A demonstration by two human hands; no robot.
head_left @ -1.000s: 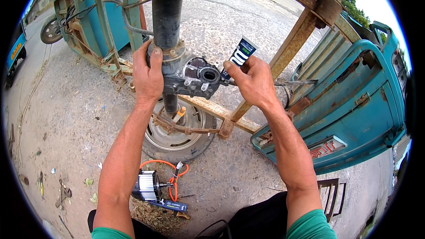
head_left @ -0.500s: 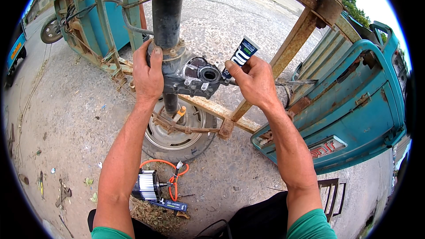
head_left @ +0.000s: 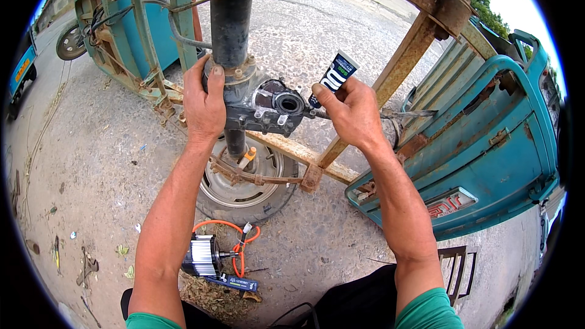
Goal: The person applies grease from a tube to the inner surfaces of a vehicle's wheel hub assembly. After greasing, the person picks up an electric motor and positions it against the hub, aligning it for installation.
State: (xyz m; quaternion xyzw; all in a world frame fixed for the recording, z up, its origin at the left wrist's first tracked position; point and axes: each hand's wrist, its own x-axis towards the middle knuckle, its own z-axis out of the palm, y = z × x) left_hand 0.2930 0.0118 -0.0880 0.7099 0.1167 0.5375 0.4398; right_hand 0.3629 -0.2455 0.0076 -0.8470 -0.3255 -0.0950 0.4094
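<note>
My left hand [head_left: 204, 100] grips the left side of a dark metal axle gear housing [head_left: 259, 114], its thumb beside a bolted flange and its fingertips hidden behind. A black axle tube [head_left: 230, 30] rises from that housing. On the housing's right part is a round opening with a dark seal ring [head_left: 288, 103]. Between thumb and fingers, my right hand [head_left: 352, 109] pinches a dark blue squeeze tube [head_left: 332, 79], likely sealant. It is tilted, its lower end close to the housing's right edge; whether they touch I cannot tell. Pale smears mark the housing's face.
Rusty frame beams [head_left: 402, 64] cross on the right, beside a teal vehicle body panel [head_left: 475, 176]. Below the housing is a wheel [head_left: 241, 186]. An electric motor [head_left: 203, 256] with an orange cable [head_left: 242, 262] and a blue box [head_left: 234, 282] lies on the ground near me.
The squeeze tube in my right hand has tipped and turned slightly, its lower end shifting a little right. My left hand stays on the housing.
</note>
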